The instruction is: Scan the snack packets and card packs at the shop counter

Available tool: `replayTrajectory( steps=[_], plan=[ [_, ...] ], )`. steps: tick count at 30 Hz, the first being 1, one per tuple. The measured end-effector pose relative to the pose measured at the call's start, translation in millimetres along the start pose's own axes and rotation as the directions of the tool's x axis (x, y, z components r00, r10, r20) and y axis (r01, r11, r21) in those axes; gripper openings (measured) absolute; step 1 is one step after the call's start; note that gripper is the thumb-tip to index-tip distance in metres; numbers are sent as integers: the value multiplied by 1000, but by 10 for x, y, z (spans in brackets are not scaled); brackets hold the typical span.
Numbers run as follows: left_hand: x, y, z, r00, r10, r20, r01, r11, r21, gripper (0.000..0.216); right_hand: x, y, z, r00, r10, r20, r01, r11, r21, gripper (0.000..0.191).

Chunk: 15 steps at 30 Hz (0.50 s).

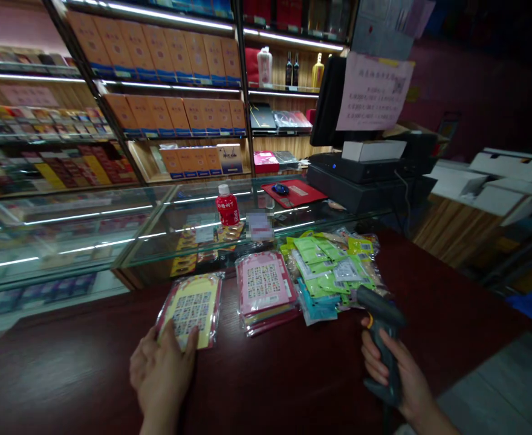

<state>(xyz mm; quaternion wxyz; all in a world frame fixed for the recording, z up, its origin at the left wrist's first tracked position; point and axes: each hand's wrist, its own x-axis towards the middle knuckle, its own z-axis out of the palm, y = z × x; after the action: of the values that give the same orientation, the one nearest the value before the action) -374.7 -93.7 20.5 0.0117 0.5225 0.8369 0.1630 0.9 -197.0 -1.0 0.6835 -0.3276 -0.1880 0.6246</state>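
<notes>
My left hand [164, 368] lies over the near edge of a yellow plastic-wrapped packet [192, 305] flat on the counter, thumb and forefinger apart on its printed face, the other fingers bent at its left side. My right hand [395, 362] is wrapped round the handle of a dark barcode scanner [386, 338], its head tilted toward the upper left. Between the hands, a stack of pink packets [266, 284] carries grids of small pictures. Beyond the scanner's head sits a pile of green packets [324, 260], with a blue packet [318, 302] at its near side.
Behind the dark red counter [257, 380] stands a glass display case [152, 223]. On it are a red bottle [227, 206] with a white cap and a mouse [280, 190] on a red mat. A monitor [329, 103] stands at the back right. Shelves of orange boxes [157, 51] line the wall.
</notes>
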Motion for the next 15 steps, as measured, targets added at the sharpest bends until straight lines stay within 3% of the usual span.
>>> replayTrajectory(
  steps=[9,13,15],
  plan=[
    [-1,46,0,998,29,-58,-30,999,-15,65,79,-20,-9,996,-68,64,71,996,-53,31],
    [-59,86,-13,983,49,-176,-63,995,-77,57,85,-24,20,990,-122,69,128,988,-86,34],
    [-105,151,-28,963,100,-251,-138,981,-138,53,75,-16,30,988,-140,67,146,986,-83,32]
  ],
)
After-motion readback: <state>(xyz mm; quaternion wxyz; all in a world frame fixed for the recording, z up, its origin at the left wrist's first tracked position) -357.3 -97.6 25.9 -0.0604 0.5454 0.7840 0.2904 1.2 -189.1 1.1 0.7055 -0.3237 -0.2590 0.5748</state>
